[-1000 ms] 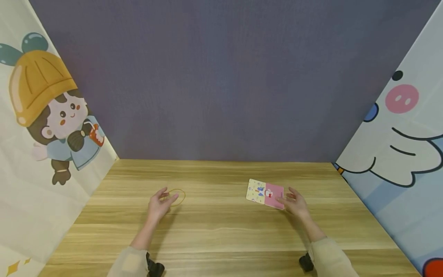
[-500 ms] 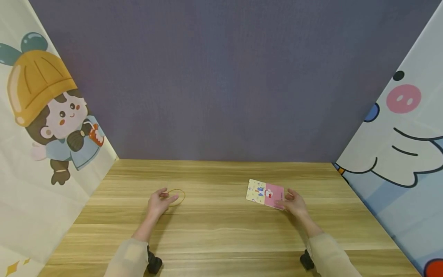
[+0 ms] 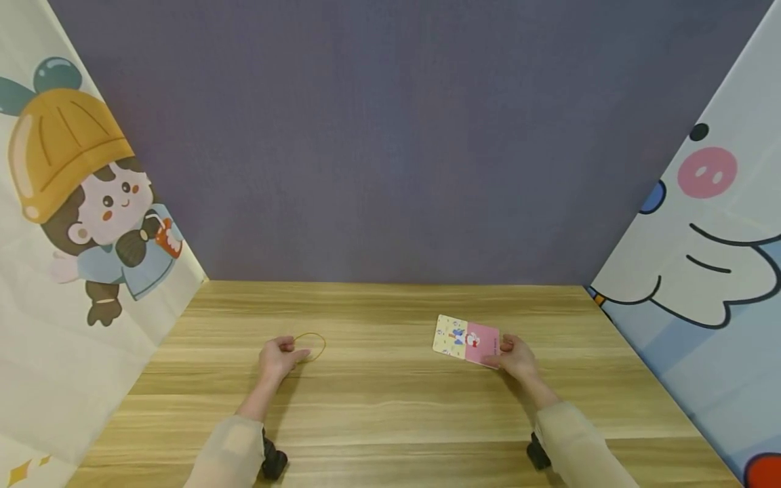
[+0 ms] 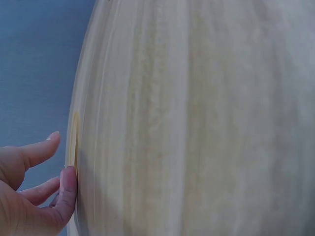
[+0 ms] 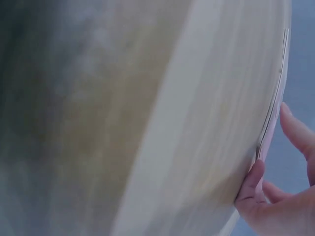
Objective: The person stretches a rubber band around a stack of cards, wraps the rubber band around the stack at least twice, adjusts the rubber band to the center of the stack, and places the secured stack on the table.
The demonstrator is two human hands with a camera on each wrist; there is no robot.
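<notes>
A thin yellow rubber band [image 3: 324, 344] lies on the table, also seen edge-on in the left wrist view as a narrow loop [image 4: 74, 135]. My left hand [image 3: 277, 358] is at its left side, fingertips at the band and thumb held apart from them. On the right lies a thin pink and yellow booklet [image 3: 466, 340] with cartoon figures, flat and slightly turned. My right hand [image 3: 515, 356] is at its right end, thumb over the pink cover and fingers at the edge. In the right wrist view a finger touches the booklet's edge [image 5: 269, 125]; whether the thumb touches the cover is unclear.
The wooden table [image 3: 378, 420] reaches back to a dark grey-blue panel [image 3: 390, 149]. Printed cartoon sheets stand at the left [image 3: 36, 352] and right [image 3: 720, 271] sides. Black wrist cameras sit under both sleeves.
Both hands have shifted slightly, the left thumb and fingers coming closer together at the rubber band and the right fingers drawing in at the booklet's edge. Band and booklet stay in place.
</notes>
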